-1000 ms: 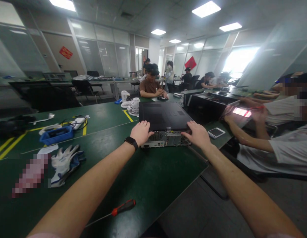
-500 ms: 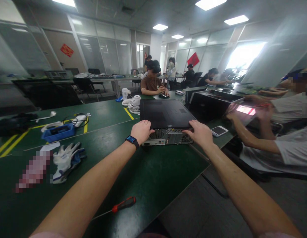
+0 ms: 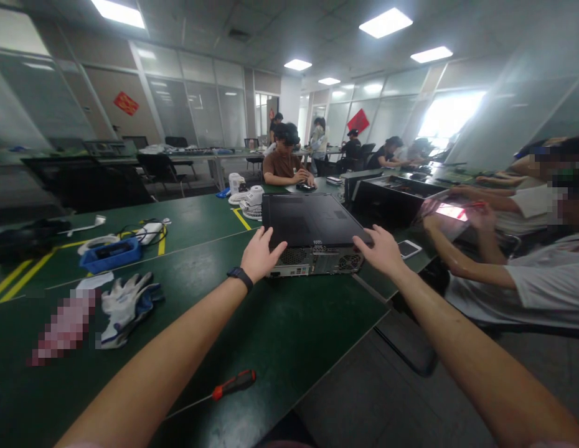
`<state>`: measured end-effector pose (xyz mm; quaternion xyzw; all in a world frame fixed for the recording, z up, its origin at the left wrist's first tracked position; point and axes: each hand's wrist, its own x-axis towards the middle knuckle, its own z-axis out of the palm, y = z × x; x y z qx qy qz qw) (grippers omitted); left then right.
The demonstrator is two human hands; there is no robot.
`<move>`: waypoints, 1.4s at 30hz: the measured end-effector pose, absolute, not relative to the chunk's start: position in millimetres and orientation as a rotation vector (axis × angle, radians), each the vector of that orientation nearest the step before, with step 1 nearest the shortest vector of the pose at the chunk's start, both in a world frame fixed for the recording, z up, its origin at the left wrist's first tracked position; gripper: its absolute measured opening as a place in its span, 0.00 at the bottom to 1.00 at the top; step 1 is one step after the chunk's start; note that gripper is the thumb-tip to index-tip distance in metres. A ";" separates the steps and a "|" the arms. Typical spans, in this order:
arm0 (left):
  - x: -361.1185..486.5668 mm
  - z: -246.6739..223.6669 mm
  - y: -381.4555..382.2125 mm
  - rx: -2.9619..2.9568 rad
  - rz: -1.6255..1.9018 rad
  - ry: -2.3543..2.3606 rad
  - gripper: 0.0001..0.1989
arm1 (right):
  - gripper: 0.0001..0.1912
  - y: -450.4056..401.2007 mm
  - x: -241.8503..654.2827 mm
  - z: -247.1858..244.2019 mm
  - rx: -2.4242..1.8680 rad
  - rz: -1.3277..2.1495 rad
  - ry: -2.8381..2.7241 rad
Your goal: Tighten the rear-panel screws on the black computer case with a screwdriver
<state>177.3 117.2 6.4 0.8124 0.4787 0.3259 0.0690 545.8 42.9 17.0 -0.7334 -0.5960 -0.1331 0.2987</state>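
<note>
A black computer case (image 3: 312,218) lies flat on the green table (image 3: 289,330), its metal rear panel with ports and a fan grille facing me. At the case's near left corner is my left hand (image 3: 261,254), fingers spread, a dark watch on the wrist. My right hand (image 3: 380,249) is at the near right corner, also with its fingers apart and its fingertips by the case edge. Neither hand is wrapped round anything. Whether the fingertips touch the case is hard to tell. A red and black screwdriver (image 3: 233,384) lies nearer to me.
Gloves (image 3: 126,308) and a blue tray (image 3: 111,254) are on the left. White fans (image 3: 252,202) stand behind the case. To the right are a white phone (image 3: 409,249), an open black case (image 3: 396,196) and a seated person (image 3: 541,261). Another person (image 3: 286,158) sits opposite.
Both hands have loosened from the case's near corners, and their fingers have spread. The lid's near edge sits lower, closer to the rear panel. The view has tilted slightly.
</note>
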 end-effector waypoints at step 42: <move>-19.8 -8.6 -39.9 1.351 1.400 1.649 0.32 | 0.37 4.9 368.7 10.9 -1.639 0.399 -1.473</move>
